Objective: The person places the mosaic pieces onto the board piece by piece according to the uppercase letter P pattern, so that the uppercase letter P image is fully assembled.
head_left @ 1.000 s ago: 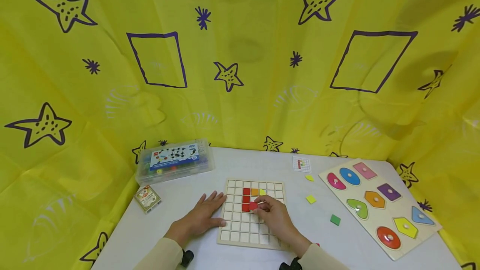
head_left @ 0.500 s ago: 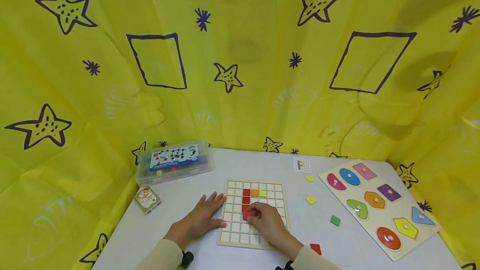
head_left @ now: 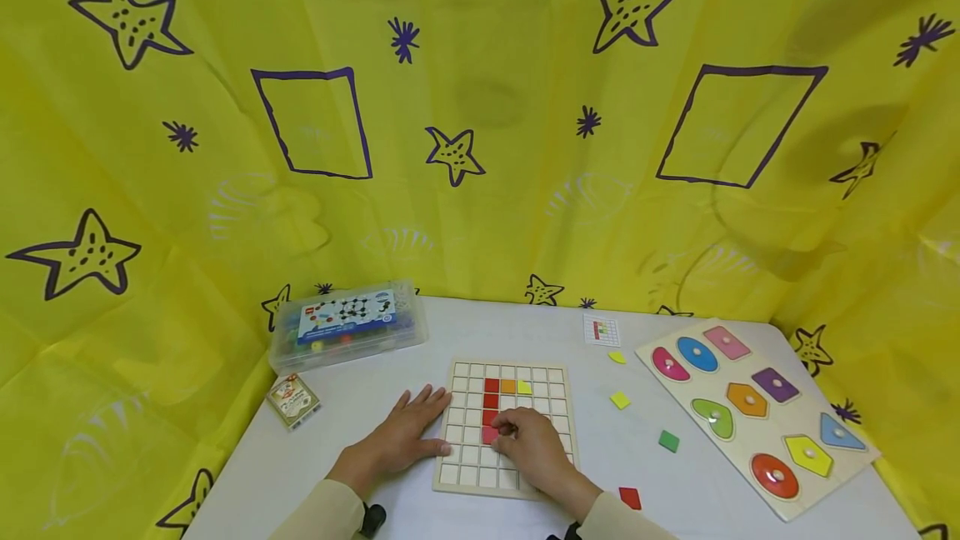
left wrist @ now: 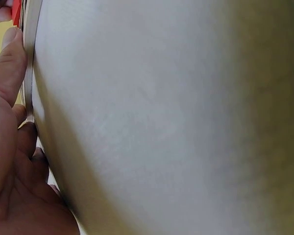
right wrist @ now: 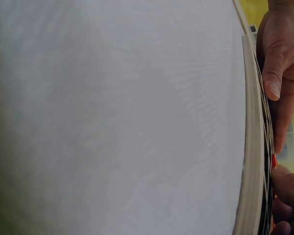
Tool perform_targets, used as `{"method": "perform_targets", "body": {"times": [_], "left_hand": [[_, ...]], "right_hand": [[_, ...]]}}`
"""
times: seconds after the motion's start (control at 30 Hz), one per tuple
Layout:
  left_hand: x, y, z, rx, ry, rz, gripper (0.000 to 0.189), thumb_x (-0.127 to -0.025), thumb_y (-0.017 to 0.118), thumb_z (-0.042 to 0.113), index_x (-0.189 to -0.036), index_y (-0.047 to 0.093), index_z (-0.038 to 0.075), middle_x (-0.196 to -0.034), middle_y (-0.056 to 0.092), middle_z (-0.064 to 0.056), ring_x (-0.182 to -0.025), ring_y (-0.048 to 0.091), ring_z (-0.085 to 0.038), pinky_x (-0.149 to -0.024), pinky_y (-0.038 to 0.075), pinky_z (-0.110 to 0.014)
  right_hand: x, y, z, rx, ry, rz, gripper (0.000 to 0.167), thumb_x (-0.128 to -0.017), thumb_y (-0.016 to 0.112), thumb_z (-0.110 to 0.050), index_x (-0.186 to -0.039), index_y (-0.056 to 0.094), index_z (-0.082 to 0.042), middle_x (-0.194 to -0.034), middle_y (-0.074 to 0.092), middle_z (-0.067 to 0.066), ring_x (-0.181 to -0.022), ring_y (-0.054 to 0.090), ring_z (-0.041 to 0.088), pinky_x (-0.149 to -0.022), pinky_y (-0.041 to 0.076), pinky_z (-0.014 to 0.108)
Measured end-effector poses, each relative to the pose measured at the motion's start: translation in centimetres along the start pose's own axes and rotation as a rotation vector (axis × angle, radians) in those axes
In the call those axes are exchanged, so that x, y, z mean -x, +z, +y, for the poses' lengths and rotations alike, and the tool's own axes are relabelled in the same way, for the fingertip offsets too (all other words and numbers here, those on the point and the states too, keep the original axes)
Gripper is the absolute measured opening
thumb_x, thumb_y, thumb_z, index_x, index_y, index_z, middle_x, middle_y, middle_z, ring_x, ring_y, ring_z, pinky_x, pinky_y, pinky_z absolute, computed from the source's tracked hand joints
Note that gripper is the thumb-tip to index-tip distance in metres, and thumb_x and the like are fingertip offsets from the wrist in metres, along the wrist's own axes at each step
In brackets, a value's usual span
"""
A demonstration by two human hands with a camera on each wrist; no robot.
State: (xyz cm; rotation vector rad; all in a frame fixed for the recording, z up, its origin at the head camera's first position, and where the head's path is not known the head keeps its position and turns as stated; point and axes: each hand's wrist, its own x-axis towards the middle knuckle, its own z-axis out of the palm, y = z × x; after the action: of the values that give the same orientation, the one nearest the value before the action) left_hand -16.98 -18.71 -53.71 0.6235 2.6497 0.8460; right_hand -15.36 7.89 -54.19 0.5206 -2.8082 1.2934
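Observation:
A wooden grid board [head_left: 465, 480] lies flat before me in the head view. A column of red square tiles [head_left: 491, 400] sits in its cells, with an orange tile [head_left: 508, 387] and a yellow tile [head_left: 524, 387] beside the top one. At the column's lower end, my right hand [head_left: 536, 444] pinches a red tile [head_left: 490, 435] between thumb and fingers; that tile also shows as a red sliver in both wrist views. My left hand [head_left: 401, 436] rests with fingers spread at the board's left edge, its thumb touching the frame.
Loose on the table are a yellow rounded piece [head_left: 617, 357], a yellow square [head_left: 620, 400], a green square [head_left: 669, 441] and a red piece [head_left: 630, 497]. A pattern card [head_left: 602, 330] lies behind. A shape puzzle [head_left: 727, 448] stands right; a plastic case [head_left: 348, 327] and small box [head_left: 292, 401] left.
My right hand has carried the red tile down and slightly left, to the cell below the red column. The left hand has stayed in place at the board's edge.

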Motion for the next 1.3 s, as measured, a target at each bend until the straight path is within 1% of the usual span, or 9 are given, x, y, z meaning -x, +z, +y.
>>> {"method": "perform_targets", "body": {"times": [0.2,0.3,0.57,0.73,0.83,0.97,1.1,1.2,1.3], "left_hand": [[0.0,0.0,0.0,0.002,-0.002,0.0,0.088,-0.095,0.074,0.047,-0.164,0.037,0.005,-0.171,0.033,-0.015,-0.163,0.019,-0.04,-0.132,0.004,-0.064],[0.0,0.0,0.0,0.0,0.001,0.0,0.089,-0.095,0.073,0.048,-0.164,0.037,0.005,-0.171,0.033,-0.015,-0.163,0.019,-0.04,-0.132,0.004,-0.064],[0.0,-0.1,0.0,-0.002,0.012,0.003,0.088,-0.096,0.073,0.047,-0.164,0.036,0.005,-0.171,0.033,-0.016,-0.162,0.019,-0.041,-0.131,0.004,-0.064],[0.0,0.0,0.0,0.003,0.007,0.0,0.088,-0.096,0.073,0.047,-0.164,0.036,0.005,-0.171,0.033,-0.016,-0.162,0.019,-0.041,-0.132,0.004,-0.064],[0.0,0.0,0.0,0.0,0.004,0.0,0.088,-0.096,0.073,0.048,-0.164,0.036,0.005,-0.172,0.033,-0.015,-0.163,0.018,-0.04,-0.132,0.004,-0.063],[0.0,0.0,0.0,-0.003,0.008,-0.001,0.088,-0.096,0.073,0.047,-0.164,0.036,0.005,-0.172,0.033,-0.015,-0.163,0.018,-0.04,-0.132,0.004,-0.063],[0.0,0.0,0.0,-0.005,0.012,-0.002,0.088,-0.096,0.073,0.046,-0.164,0.036,0.004,-0.171,0.033,-0.016,-0.162,0.018,-0.041,-0.132,0.004,-0.064],[0.1,0.0,0.0,-0.003,0.011,-0.002,0.088,-0.096,0.073,0.046,-0.164,0.036,0.004,-0.171,0.033,-0.016,-0.162,0.018,-0.041,-0.132,0.004,-0.064],[0.1,0.0,0.0,0.001,0.01,-0.002,0.088,-0.096,0.073,0.046,-0.164,0.036,0.004,-0.171,0.033,-0.015,-0.162,0.018,-0.041,-0.132,0.004,-0.064]], "right_hand": [[0.0,0.0,0.0,-0.009,0.008,-0.006,0.018,-0.082,0.088,-0.011,-0.099,0.08,-0.01,-0.087,0.069,-0.009,-0.079,0.053,0.004,-0.069,0.048,0.023],[0.0,0.0,0.1,-0.025,0.021,-0.006,0.019,-0.083,0.088,-0.011,-0.1,0.08,-0.011,-0.089,0.069,-0.008,-0.08,0.054,0.004,-0.07,0.048,0.023],[0.0,-0.4,0.2,-0.165,0.066,-0.002,0.022,-0.085,0.087,-0.009,-0.106,0.08,-0.008,-0.094,0.071,-0.001,-0.082,0.059,0.006,-0.072,0.053,0.02],[-0.2,-0.8,0.3,-0.246,0.08,-0.008,0.023,-0.086,0.085,-0.007,-0.108,0.08,-0.005,-0.093,0.071,0.001,-0.08,0.059,0.006,-0.071,0.053,0.019],[-0.3,-1.2,0.5,-0.261,0.084,-0.002,0.024,-0.087,0.083,-0.006,-0.111,0.08,-0.004,-0.093,0.07,0.001,-0.079,0.057,0.006,-0.069,0.052,0.019],[-0.1,-2.6,0.9,-0.267,0.113,0.012,0.026,-0.088,0.084,-0.008,-0.114,0.079,-0.006,-0.096,0.069,0.002,-0.082,0.056,0.01,-0.068,0.05,0.019],[0.4,-4.7,1.7,-0.258,0.166,0.026,0.029,-0.088,0.084,-0.007,-0.117,0.078,-0.006,-0.099,0.07,0.003,-0.086,0.057,0.014,-0.068,0.05,0.02],[1.0,-6.5,2.7,-0.22,0.206,0.03,0.031,-0.089,0.083,-0.007,-0.119,0.077,-0.006,-0.1,0.069,0.003,-0.088,0.058,0.015,-0.069,0.051,0.021],[2.0,-8.4,3.8,-0.151,0.25,0.026,0.031,-0.09,0.083,-0.009,-0.12,0.077,-0.01,-0.101,0.07,0.001,-0.091,0.059,0.015,-0.073,0.051,0.022]]}}
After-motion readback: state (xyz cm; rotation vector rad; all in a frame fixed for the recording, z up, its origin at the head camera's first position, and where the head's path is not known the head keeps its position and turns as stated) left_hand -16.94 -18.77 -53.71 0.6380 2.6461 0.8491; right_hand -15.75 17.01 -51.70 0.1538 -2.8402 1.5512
